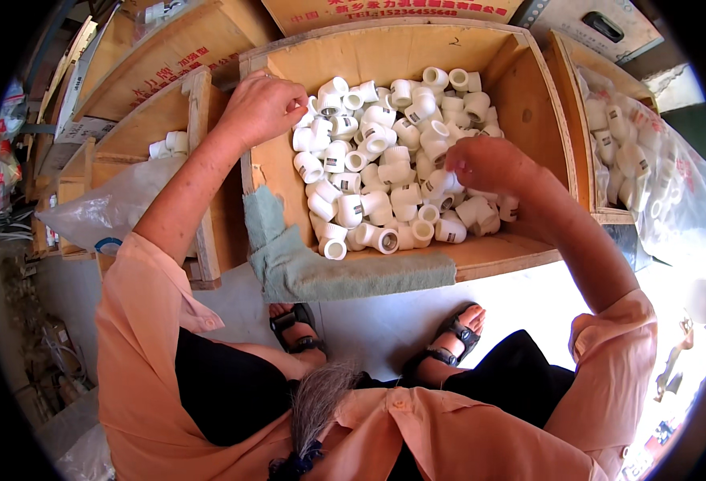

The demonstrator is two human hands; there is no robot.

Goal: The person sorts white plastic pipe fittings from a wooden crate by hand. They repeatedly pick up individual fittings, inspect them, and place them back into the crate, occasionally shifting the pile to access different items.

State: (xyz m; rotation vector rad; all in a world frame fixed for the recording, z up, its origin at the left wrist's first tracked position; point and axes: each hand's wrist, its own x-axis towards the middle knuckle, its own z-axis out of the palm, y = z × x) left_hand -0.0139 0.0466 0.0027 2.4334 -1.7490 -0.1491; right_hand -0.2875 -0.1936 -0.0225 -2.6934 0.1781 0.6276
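Observation:
A wooden box [529, 120] in front of me holds a heap of white plastic pipe elbows [397, 172], some with metal inserts or dark labels. My left hand [263, 108] rests over the box's left rim near the far corner, its fingers curled; nothing shows in them. My right hand [493, 166] reaches over the right part of the heap. Its fingertips are closed on a white pipe elbow [439, 184], partly covered by the fingers. Grey-green cloth [353, 268] pads the near left corner and front edge of the box.
On the right, another wooden box holds a clear plastic bag [669, 176] of white fittings. More wooden boxes [205, 176] stand at the left, with a clear bag [116, 204] and a few fittings [169, 144]. A grey metal case [597, 28] sits at the far right.

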